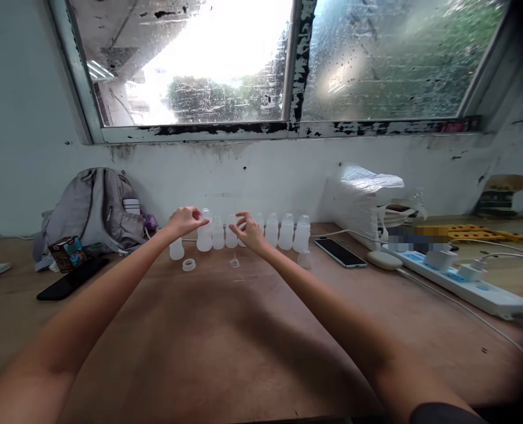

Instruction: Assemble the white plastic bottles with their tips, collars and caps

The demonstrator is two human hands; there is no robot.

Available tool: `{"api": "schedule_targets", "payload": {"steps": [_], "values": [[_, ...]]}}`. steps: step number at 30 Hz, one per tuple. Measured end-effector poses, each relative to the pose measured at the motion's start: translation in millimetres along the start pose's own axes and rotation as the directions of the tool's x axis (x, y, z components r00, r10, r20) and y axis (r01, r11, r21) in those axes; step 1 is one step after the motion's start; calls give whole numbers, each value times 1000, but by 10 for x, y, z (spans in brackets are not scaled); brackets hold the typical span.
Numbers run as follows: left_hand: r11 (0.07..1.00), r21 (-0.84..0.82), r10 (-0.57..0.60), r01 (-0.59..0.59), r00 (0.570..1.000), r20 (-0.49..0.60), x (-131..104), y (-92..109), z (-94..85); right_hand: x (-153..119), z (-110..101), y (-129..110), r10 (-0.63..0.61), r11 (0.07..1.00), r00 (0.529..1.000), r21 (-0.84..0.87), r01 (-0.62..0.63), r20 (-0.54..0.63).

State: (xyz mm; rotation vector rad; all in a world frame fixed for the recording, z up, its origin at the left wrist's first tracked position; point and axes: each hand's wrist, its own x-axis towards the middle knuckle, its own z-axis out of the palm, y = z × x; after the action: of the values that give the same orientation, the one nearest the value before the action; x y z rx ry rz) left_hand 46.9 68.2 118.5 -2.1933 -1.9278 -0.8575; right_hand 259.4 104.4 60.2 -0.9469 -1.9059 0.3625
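Note:
Several translucent white baby bottles stand upright in a row by the wall. My left hand (185, 221) has its thumb across the neck of a taller-looking baby bottle (204, 238), its fingers curled at the near side. To the left, partly behind my left wrist, stands another bottle (177, 249). My right hand (250, 233) hovers in front of the row's middle, fingers apart, partly covering the bottles there; nothing shows in its grasp. On the table before the row lie a white ring collar (189, 265), a clear teat (234, 262) and a clear dome cap (304, 259).
A grey backpack (96, 206), small printed box (68, 253) and black phone (72, 280) are at left. Rightward are another phone (340, 252), a white pouch (358, 200), a round beige device (383, 260) and a power strip (473, 285) with cables.

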Motion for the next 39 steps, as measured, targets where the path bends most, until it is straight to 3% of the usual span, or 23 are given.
{"api": "schedule_targets", "payload": {"steps": [4,8,13,19,22,25,27,29,34,39], "values": [[974,164,-163,156,986,29,139,-245,14,-269,242,406,36,972,985,-233,5,170],[943,223,-255,248,967,2,192,-348,115,-528,406,616,39,951,968,-306,41,249],[897,281,-336,340,940,-64,170,-361,282,-605,446,627,1,927,958,-360,106,286],[894,302,-320,332,943,-91,89,-370,400,-605,414,602,-30,918,955,-370,143,295],[900,293,-279,324,942,-184,17,-318,373,-609,409,607,-22,915,959,-380,133,283],[963,230,-75,140,960,-271,-119,-248,334,-603,414,615,-10,916,962,-383,118,271],[984,175,68,-34,979,-190,-271,-225,355,-601,416,613,-10,920,965,-376,111,262],[989,111,108,-100,992,-65,-470,-235,439,-603,412,598,-21,926,969,-360,112,247],[987,-160,-22,21,1000,0,-890,-326,765,-624,371,540,-76,945,983,-304,124,164],[868,-490,-77,80,997,26,-766,-174,964,-624,345,523,-86,959,995,-267,96,48]]}}
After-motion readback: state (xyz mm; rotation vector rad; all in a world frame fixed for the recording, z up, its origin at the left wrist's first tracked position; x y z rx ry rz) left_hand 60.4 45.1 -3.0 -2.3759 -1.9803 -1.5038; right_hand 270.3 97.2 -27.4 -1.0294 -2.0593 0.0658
